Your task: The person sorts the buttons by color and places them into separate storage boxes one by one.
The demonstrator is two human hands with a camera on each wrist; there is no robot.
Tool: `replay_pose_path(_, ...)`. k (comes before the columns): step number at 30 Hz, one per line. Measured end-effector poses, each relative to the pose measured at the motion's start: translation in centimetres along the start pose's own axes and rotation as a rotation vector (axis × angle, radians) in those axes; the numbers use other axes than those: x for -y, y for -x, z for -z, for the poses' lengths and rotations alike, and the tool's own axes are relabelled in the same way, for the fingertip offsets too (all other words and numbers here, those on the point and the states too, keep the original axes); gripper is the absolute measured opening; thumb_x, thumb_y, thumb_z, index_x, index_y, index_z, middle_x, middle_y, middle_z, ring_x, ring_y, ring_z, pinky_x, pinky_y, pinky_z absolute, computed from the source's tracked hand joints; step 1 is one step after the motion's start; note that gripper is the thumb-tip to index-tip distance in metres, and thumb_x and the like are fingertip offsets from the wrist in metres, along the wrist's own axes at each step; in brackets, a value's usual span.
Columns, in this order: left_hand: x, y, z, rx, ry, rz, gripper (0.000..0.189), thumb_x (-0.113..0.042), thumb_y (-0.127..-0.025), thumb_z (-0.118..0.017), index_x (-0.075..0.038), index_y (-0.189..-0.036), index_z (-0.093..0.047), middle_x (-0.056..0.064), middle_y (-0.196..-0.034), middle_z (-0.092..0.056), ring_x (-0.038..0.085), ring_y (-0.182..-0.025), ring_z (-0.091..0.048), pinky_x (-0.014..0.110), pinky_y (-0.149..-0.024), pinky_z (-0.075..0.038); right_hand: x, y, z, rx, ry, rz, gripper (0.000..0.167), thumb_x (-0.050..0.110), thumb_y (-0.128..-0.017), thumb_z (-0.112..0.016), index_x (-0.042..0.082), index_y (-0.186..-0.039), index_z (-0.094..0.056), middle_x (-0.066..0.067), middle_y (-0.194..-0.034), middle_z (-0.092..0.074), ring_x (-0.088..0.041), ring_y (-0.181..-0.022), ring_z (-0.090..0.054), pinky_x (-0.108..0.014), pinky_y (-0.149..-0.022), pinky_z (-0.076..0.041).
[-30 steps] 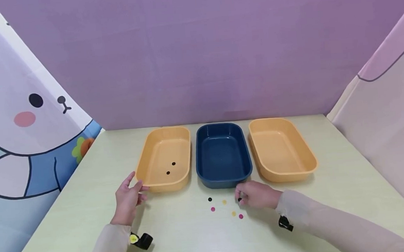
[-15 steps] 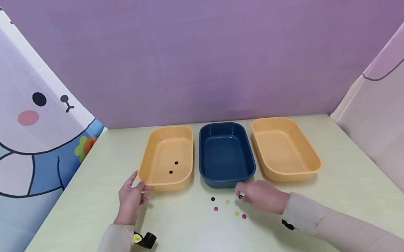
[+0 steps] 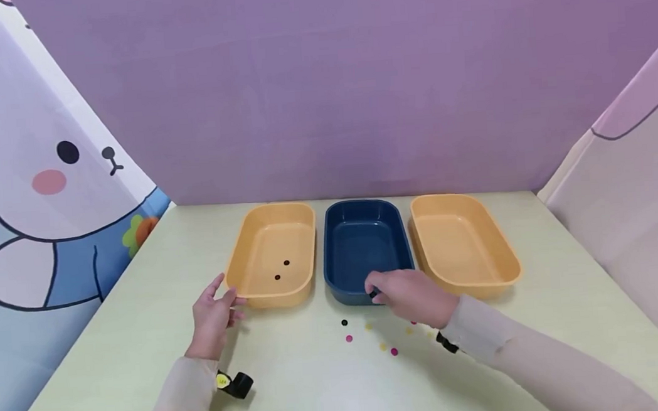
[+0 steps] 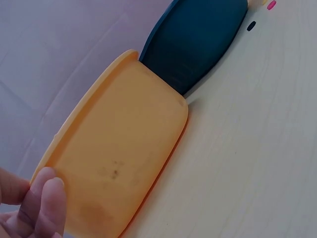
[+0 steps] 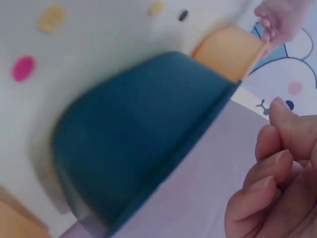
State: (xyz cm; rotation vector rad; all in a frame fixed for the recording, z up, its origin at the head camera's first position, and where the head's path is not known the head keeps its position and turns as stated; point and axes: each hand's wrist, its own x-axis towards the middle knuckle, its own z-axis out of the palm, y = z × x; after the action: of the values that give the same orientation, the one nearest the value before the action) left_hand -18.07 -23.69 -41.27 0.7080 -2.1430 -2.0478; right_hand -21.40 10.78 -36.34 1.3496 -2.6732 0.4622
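My left hand [image 3: 211, 319] holds the near-left corner of the left yellow tray [image 3: 273, 302], fingers against its outer wall [image 4: 124, 139] in the left wrist view. Two black buttons [image 3: 286, 263] lie in that tray. My right hand [image 3: 410, 293] is over the near rim of the dark blue tray [image 3: 342, 292] in the middle. Between its thumb and fingertips it pinches a black button [image 3: 373, 294], mostly covered by the fingers. In the right wrist view the curled fingers [image 5: 262, 191] hide that button.
In front of the trays lie another black button [image 3: 344, 323], pink buttons [image 3: 349, 339] and yellow buttons [image 3: 383, 347]. A second yellow tray [image 3: 467, 241] stands on the right. A purple cloth [image 3: 344, 91] hangs behind the table [image 3: 294, 383].
My right hand has lifted the black button off the table and moved it up and slightly left, over the blue tray's near rim. The left hand stays at its tray.
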Motion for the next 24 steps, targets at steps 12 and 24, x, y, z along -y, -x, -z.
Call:
replay_pose_path(12,0.8,0.7,0.6,-0.001,-0.013,0.017,0.059,-0.014,-0.101,-0.046,-0.014,-0.154,-0.020,-0.012,-0.063,-0.064,0.006,-0.047,-0.056,0.019,-0.048,-0.037,0.9,-4.3,0.1,0.093,-0.046,-0.136,0.013,0.009,-0.089,-0.068,0.010,-0.102,-0.065,0.001,-0.090,-0.072,-0.010,-0.081,-0.068,-0.017,-0.056,-0.046)
replay_pose_path(24,0.1,0.2,0.4,0.015,0.008,-0.012,0.059,-0.013,-0.102,-0.046,-0.013,-0.154,-0.019,-0.012,-0.063,-0.064,0.005,-0.045,-0.054,0.017,-0.046,-0.036,0.5,-8.0,-0.3,0.132,-0.107,-0.245,0.011,0.014,-0.092,-0.066,0.016,-0.102,-0.063,0.004,-0.084,-0.068,-0.010,-0.066,-0.056,-0.023,-0.060,-0.047)
